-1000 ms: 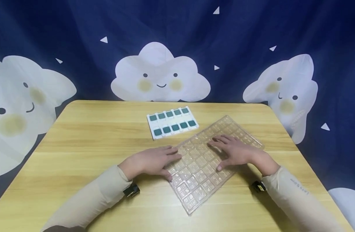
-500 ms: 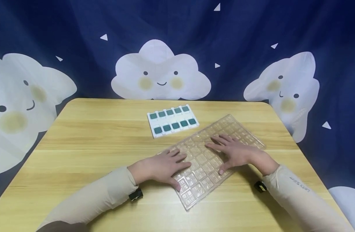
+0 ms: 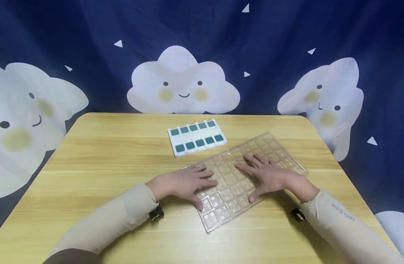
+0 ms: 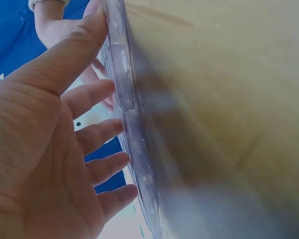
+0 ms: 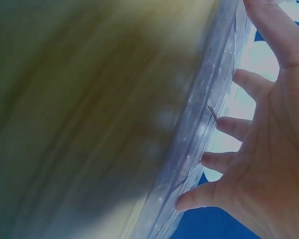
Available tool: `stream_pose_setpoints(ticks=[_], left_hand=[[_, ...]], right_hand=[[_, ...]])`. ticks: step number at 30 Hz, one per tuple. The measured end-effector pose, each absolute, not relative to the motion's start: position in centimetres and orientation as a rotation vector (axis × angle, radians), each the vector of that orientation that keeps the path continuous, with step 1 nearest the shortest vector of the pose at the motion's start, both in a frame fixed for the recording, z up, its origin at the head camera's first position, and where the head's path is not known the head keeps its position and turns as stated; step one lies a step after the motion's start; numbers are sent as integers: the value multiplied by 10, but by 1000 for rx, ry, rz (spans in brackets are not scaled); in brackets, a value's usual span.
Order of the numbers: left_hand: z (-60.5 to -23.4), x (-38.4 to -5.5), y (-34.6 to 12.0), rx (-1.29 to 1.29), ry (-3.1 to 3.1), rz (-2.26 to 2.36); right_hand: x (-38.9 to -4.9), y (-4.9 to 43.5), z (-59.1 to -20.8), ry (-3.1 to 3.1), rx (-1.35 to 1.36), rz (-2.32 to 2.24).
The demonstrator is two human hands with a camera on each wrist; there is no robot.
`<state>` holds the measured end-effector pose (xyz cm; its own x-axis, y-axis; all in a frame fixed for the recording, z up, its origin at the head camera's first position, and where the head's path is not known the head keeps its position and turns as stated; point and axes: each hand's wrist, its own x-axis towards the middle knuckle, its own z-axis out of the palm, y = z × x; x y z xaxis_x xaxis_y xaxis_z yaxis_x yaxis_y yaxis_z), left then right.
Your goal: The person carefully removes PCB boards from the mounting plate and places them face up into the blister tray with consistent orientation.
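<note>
The clear compartment tray [image 3: 226, 180] now lies squarer to the near edge of the wood-grain worktop [image 3: 89, 161] than a second ago, from its middle toward its right edge. Your left hand [image 3: 185, 184] and right hand [image 3: 271, 177] touch it with fingertips, fingers spread wide. Toward the far edge sits a white tray [image 3: 196, 136] with ten green squares [image 3: 200, 143]; a navy cloud-print curtain [image 3: 271, 33] hangs behind.

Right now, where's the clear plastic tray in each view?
Head: clear tray, right of centre, partly beneath left hand and right hand.
Left wrist: edge-on, top left of centre to bottom centre.
Right wrist: edge-on, top right of centre to bottom centre.
Shared landmark: wooden tabletop.
</note>
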<state>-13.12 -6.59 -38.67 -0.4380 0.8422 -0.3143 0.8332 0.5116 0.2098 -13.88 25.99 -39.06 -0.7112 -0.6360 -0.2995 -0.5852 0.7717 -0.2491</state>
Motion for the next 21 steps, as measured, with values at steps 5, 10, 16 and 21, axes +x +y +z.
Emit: stream_pose_setpoints(ticks=[5,10,16,21], left_hand=[[-386,-134,-66,1393,2385,50],[-386,-138,-65,1385,2395,64],[-386,-141,-60,1336,2416,68],[-385,-138,-52,1329,2414,58]], right_hand=[[-135,261,-389,2619,-956,-192],[-131,264,-388,2647,-921,-186],[-125,269,-386,2668,-821,-207],[-119,274,-385,2686,-737,-212]])
